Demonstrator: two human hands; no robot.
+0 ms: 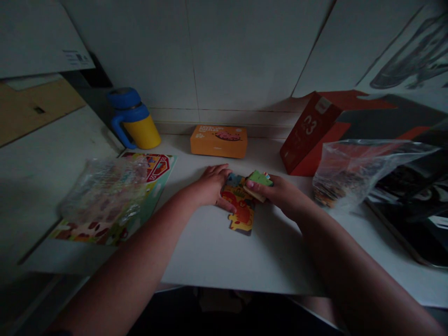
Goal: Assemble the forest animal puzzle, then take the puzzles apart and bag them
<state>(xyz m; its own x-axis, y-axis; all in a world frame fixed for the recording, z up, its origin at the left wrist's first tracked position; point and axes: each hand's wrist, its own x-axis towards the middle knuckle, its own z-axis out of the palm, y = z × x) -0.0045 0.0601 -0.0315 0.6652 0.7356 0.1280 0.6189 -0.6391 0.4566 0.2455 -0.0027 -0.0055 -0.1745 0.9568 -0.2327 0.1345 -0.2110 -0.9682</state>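
Observation:
Several joined puzzle pieces (243,215) with a red-orange animal on yellow lie flat on the white table (206,252). My left hand (212,185) rests at their left edge, thumb and fingers spread apart, with the thumb touching the pieces. Just above their right side, my right hand (280,189) grips a small stack of puzzle pieces (259,177), the top one green. My right thumb lies across that stack; the other fingers are mostly hidden beneath it.
An orange puzzle box (219,142) stands at the back, with a blue-yellow mug (142,126) to its left. Clear plastic packaging (105,191) covers part of a colourful sheet (163,175). On the right are a red box (304,135), a plastic bag (345,179) and a dark tray-like object (413,233).

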